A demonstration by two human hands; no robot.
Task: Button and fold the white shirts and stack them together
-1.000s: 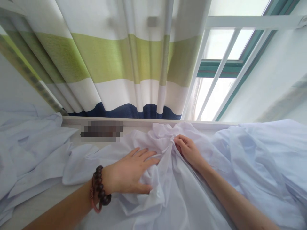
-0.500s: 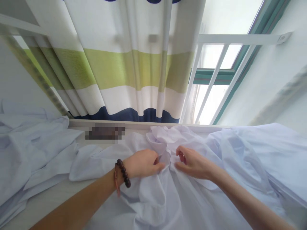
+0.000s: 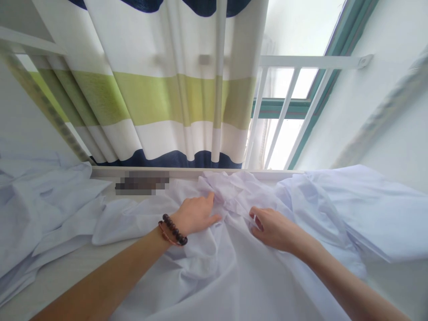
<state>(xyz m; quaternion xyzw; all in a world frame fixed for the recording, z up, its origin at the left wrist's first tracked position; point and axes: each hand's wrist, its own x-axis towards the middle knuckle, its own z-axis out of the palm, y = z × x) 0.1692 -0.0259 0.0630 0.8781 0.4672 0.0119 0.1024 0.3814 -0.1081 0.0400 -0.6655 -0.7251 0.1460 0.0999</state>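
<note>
A crumpled white cloth (image 3: 267,276), perhaps a garment, lies spread in front of me, its folds bunched between my hands. On its left side my left hand (image 3: 194,214), with dark beads and a thin reddish band at the wrist, rests with thumb and forefinger apart. My right hand (image 3: 276,228) is closed in a pinch on a fold of the same cloth, a short way to the right. The tips of its fingers are partly hidden.
More white cloth lies heaped at the left (image 3: 20,214), and a flatter folded white cloth (image 3: 381,214) is at the right. A blurred-out dark object (image 3: 142,183) sits by the back ledge. Behind hang a striped curtain (image 3: 160,98) and a white railing (image 3: 310,62) before a window.
My left hand has opened its thumb and forefinger and shifted slightly up and left. The cloth between my hands is pulled wider and smoother toward the right. The view has shifted slightly.
</note>
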